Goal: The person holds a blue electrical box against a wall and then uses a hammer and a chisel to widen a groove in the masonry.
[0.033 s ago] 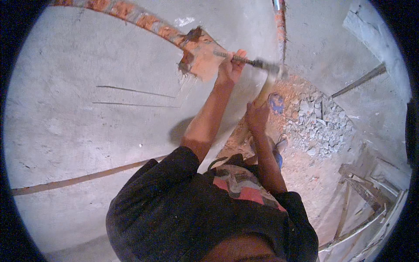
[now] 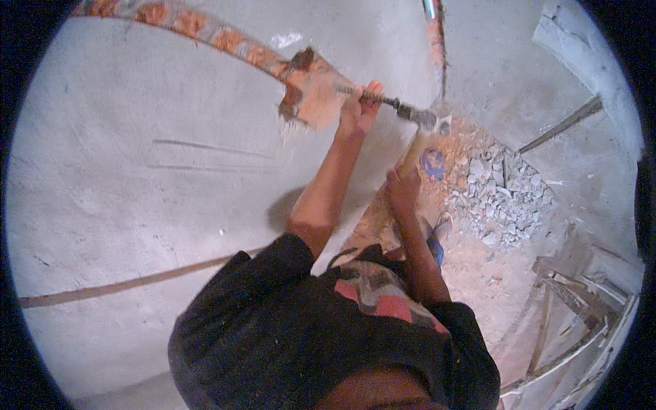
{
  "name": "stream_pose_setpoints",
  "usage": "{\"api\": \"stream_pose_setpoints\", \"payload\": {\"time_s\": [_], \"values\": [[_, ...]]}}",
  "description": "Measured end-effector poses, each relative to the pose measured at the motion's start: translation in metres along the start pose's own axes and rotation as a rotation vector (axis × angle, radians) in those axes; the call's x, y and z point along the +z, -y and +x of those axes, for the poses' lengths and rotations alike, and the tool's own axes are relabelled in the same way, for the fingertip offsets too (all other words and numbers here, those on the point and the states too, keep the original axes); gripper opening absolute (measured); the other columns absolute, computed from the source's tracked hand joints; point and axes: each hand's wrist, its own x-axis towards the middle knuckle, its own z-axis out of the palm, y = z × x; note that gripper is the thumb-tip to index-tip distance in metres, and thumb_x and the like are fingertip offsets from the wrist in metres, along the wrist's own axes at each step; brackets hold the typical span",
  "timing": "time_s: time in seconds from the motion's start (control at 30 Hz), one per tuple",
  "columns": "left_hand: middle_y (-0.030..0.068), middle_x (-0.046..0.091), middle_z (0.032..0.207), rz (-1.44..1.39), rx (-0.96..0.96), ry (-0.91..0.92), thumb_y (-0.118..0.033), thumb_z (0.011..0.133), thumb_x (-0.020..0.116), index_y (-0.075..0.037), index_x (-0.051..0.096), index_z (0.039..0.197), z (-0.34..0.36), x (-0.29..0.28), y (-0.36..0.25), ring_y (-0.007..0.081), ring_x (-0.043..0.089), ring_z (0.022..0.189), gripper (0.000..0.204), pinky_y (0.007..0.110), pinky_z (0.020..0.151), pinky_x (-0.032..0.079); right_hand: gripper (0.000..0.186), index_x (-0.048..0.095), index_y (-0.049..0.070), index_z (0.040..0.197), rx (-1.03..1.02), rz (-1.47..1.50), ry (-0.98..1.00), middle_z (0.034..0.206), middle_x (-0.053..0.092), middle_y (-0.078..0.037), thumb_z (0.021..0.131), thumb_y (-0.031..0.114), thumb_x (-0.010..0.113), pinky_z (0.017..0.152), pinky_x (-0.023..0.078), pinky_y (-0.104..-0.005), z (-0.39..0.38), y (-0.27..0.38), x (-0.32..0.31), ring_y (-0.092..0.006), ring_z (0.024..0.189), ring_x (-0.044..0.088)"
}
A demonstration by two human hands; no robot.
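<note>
My left hand point(image 2: 357, 115) is raised to the wall and grips a dark metal chisel point(image 2: 386, 100), some of its fingertips sticking up past the shaft. The chisel's far end points left into a chipped-out patch point(image 2: 318, 102) of bare orange brick. In my right hand point(image 2: 403, 188) is a hammer point(image 2: 412, 150), held by its pale wooden handle. The hammer's dark head is at the chisel's right end; whether the two touch, I cannot tell.
A broken-out channel point(image 2: 225, 42) runs along the grey wall to the patch. Another narrow channel point(image 2: 439, 48) holds a pipe near the corner. Grey rubble point(image 2: 502, 191) and a blue object point(image 2: 432, 164) lie on the dusty floor. Wooden boards point(image 2: 574, 294) lean at the right.
The hammer head has shifted slightly down and looks less blurred. My right hand has dropped a little with it; my left hand stays on the chisel.
</note>
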Motion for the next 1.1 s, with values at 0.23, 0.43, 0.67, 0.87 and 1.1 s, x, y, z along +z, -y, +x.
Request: {"api": "stream_pose_setpoints", "payload": {"time_s": [0.23,0.43,0.67,0.87,1.1], "values": [[0.0209,0.061,0.115,-0.018,-0.064,-0.118,-0.018,0.093,0.055,-0.006,0.055,0.093,-0.012,0.003,-0.009,0.0343,0.057,0.112,0.013,0.046,0.089,0.052,0.009,0.057,0.003,0.089,-0.037,0.099,-0.458,0.063,0.053,-0.003,0.085,0.011,0.056,0.046,0.043,-0.0274,0.022,0.043,-0.129,-0.0116,0.051,0.050],[0.0201,0.061,0.114,-0.044,-0.084,-0.150,-0.019,0.094,0.054,-0.006,0.053,0.097,-0.017,0.011,-0.004,0.0343,0.058,0.111,0.013,0.046,0.088,0.052,0.008,0.058,0.004,0.091,-0.140,0.025,-1.001,0.070,0.060,-0.011,0.087,0.011,0.056,0.049,0.046,-0.0304,0.041,0.069,-0.179,-0.0169,0.053,0.056],[0.0238,0.052,0.125,0.031,-0.114,-0.240,-0.016,0.091,0.058,0.002,0.048,0.107,-0.024,0.000,-0.010,0.0376,0.050,0.119,0.027,0.048,0.102,0.043,0.008,0.056,0.003,0.090,0.125,-0.009,0.056,0.068,0.058,-0.009,0.086,0.010,0.057,0.050,0.046,-0.0294,-0.024,0.003,-0.003,-0.0156,0.054,0.054],[0.0180,0.060,0.116,0.087,-0.105,-0.170,-0.023,0.096,0.050,-0.005,0.051,0.093,-0.016,0.013,-0.013,0.0313,0.059,0.110,0.019,0.041,0.088,0.051,0.010,0.055,0.001,0.090,0.054,0.169,-0.552,0.067,0.056,-0.007,0.085,0.009,0.057,0.050,0.046,-0.0286,0.021,0.077,-0.132,-0.0145,0.054,0.053],[0.0173,0.062,0.112,0.075,-0.106,-0.170,-0.024,0.095,0.052,-0.006,0.053,0.094,-0.015,0.017,-0.011,0.0310,0.059,0.110,0.018,0.041,0.088,0.051,0.012,0.055,0.002,0.093,0.029,-0.362,-0.764,0.071,0.058,-0.009,0.086,0.011,0.057,0.047,0.045,-0.0273,0.025,0.013,-0.084,-0.0178,0.057,0.056]]}}
